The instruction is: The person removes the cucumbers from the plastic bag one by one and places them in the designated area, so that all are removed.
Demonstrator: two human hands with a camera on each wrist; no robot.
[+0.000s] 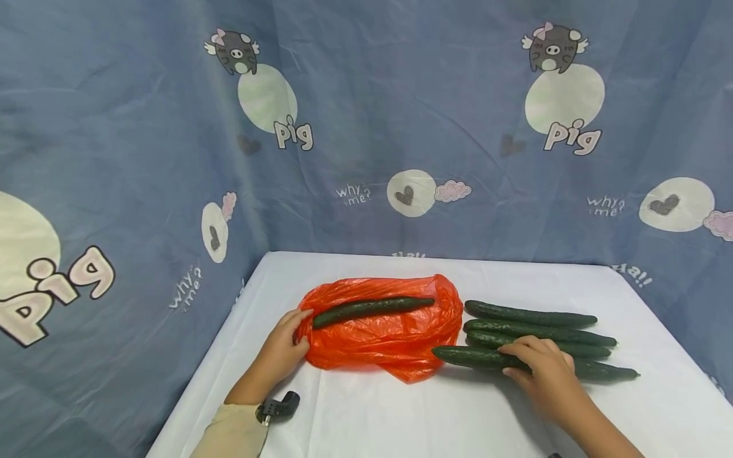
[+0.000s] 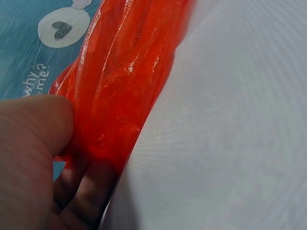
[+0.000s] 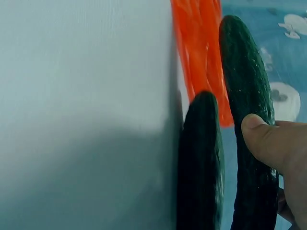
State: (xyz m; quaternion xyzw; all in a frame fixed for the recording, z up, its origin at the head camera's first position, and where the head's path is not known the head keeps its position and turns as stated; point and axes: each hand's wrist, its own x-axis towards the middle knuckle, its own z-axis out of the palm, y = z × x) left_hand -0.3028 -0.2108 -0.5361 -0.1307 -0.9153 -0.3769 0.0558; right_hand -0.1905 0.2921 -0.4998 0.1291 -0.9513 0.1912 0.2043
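Note:
A red plastic bag (image 1: 395, 340) lies spread on the white-covered table, one dark green cucumber (image 1: 375, 308) on top of it. My left hand (image 1: 277, 356) pinches the bag's left edge between thumb and fingers; the left wrist view shows the crumpled plastic (image 2: 122, 91) there. At the right, my right hand (image 1: 546, 375) grips the nearest cucumber (image 1: 469, 357) by its middle, thumb across its side. It is raised a little above the table, its left tip near the bag's right edge. In the right wrist view another cucumber (image 3: 200, 167) lies beside the held one.
Three more cucumbers (image 1: 529, 314) lie side by side just beyond my right hand, right of the bag. White cloth (image 1: 412, 420) covers the table. A blue printed curtain (image 1: 355, 83) hangs behind and at the left. My left wrist wears a black strap device (image 1: 279, 407).

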